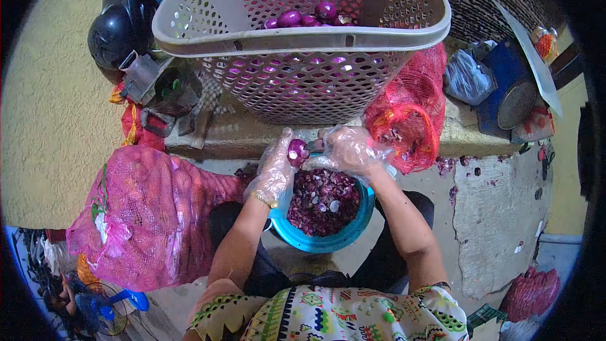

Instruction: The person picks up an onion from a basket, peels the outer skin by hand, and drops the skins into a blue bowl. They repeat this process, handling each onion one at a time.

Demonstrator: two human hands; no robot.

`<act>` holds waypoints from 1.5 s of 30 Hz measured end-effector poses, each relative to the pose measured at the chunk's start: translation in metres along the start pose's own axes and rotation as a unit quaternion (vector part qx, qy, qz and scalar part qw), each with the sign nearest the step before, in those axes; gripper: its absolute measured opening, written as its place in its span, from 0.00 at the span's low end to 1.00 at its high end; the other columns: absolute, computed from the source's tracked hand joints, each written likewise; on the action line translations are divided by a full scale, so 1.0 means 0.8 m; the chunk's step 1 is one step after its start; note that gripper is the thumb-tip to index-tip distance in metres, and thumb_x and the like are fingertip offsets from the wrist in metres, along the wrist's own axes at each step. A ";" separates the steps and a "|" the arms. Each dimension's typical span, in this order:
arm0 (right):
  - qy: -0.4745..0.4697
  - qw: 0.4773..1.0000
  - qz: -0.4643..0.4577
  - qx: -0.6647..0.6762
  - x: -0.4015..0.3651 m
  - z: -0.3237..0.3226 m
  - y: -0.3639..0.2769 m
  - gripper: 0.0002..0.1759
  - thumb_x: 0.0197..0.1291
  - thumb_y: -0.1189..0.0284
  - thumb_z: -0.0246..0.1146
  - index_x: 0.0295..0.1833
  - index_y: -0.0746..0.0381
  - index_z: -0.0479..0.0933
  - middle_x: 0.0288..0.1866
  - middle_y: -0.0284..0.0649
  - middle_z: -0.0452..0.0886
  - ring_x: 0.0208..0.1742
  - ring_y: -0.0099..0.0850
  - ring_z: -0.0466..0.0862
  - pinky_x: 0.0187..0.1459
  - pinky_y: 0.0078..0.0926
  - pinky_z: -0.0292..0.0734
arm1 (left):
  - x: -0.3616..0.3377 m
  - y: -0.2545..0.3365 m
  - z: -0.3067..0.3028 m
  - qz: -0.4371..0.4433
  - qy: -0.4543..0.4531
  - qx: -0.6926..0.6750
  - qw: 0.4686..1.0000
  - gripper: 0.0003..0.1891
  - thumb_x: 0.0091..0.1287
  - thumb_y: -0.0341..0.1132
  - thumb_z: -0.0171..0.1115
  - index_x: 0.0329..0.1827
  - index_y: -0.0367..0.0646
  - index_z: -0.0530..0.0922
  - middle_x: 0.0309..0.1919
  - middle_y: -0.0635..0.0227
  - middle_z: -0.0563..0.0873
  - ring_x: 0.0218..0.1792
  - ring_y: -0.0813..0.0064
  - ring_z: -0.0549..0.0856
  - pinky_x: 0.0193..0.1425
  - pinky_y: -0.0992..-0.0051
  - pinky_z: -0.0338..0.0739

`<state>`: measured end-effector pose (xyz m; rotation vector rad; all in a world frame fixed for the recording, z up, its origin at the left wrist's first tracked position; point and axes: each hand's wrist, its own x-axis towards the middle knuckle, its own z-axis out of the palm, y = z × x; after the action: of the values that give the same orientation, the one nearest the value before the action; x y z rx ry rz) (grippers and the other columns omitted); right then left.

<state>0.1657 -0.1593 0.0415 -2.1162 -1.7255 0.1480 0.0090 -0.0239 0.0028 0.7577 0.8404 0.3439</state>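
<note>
My left hand (273,172), in a clear plastic glove, grips a purple onion (297,150) with a pale cut spot. Close on its right, my gloved right hand (353,148) is closed around a small knife (315,146), its dark blade toward the onion and its handle hidden by the fingers. Both hands are above the far rim of a turquoise basin (314,245) between my knees. Purple onion skins and some pale trimmings (322,201) fill much of the basin.
A large perforated basket (303,42) holding peeled purple onions (290,19) stands on a ledge ahead. At left sits a full pink mesh sack (151,215); a red mesh sack (410,113) lies right of the basket. Scattered skins (453,194) dot the floor.
</note>
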 end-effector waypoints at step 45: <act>-0.107 0.993 -0.048 -0.008 -0.001 0.010 -0.004 0.27 0.57 0.40 0.67 0.31 0.54 0.86 0.25 0.47 0.84 0.30 0.49 0.88 0.34 0.49 0.81 | -0.011 0.020 0.003 0.135 -0.053 0.309 0.940 0.25 0.78 0.55 0.57 0.40 0.37 0.84 0.29 0.72 0.84 0.33 0.81 0.77 0.43 0.72 0.74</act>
<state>0.1597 -0.1577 0.0350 -2.0879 -1.9524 0.3447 0.0054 -0.0189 0.0198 1.4754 0.7438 0.2782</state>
